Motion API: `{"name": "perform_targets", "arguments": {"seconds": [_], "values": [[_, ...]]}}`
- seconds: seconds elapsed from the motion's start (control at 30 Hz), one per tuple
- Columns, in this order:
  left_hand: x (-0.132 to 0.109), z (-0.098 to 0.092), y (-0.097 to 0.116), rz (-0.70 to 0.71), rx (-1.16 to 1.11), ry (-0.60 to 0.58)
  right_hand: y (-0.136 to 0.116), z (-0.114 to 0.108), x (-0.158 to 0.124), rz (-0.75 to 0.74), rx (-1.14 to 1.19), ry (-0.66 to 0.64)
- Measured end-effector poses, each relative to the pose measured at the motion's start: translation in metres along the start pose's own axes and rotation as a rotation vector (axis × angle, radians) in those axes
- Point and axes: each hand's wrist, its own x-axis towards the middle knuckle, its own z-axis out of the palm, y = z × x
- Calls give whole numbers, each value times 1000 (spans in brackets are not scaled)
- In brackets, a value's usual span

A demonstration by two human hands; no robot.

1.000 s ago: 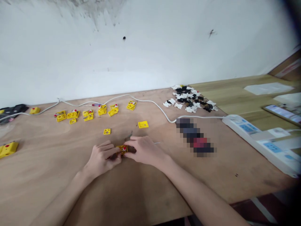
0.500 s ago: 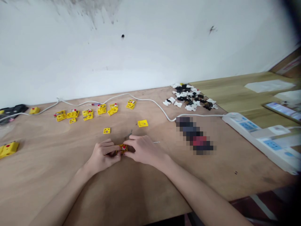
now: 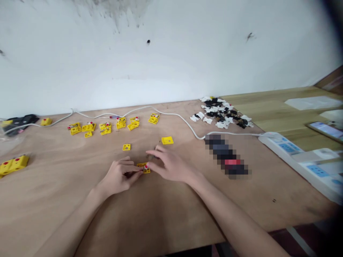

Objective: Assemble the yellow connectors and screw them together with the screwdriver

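A small yellow plastic housing (image 3: 147, 171) with a red button lies on the wooden table between my hands. My left hand (image 3: 119, 175) pinches its left end between thumb and fingertips. My right hand (image 3: 171, 165) is open, its fingers apart, with the thumb tip close to the red button; whether it touches cannot be made out. Its index finger stretches over small dark metal parts (image 3: 152, 156), partly hidden. Beyond the hands lie a yellow plate with a hole (image 3: 127, 147) and a flat yellow cover (image 3: 167, 140).
Several yellow housings (image 3: 105, 128) with red buttons stand in a row at the back, near a screwdriver (image 3: 114, 117). Closed yellow boxes (image 3: 14, 165) sit at left. A white cable (image 3: 184, 122) runs to a power strip (image 3: 302, 162); black and white scraps (image 3: 222, 112) lie back right.
My right hand has let go of the housing's right side and spread its fingers toward the metal parts. My left hand keeps its pinch. The view has shifted slightly left.
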Motion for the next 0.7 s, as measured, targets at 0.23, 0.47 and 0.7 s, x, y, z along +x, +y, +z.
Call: {"name": "perform_targets", "arguments": {"seconds": [0.23,0.47,0.7], "values": [[-1,5,-4,-95,-114,17,0,-7,3,-96,320,478],[-5,2,-7,16,-109,63,-20,21,-5,-163,551,704],[-7,5,-10,122,-100,53,-27,24,-6,-228,378,687]]}}
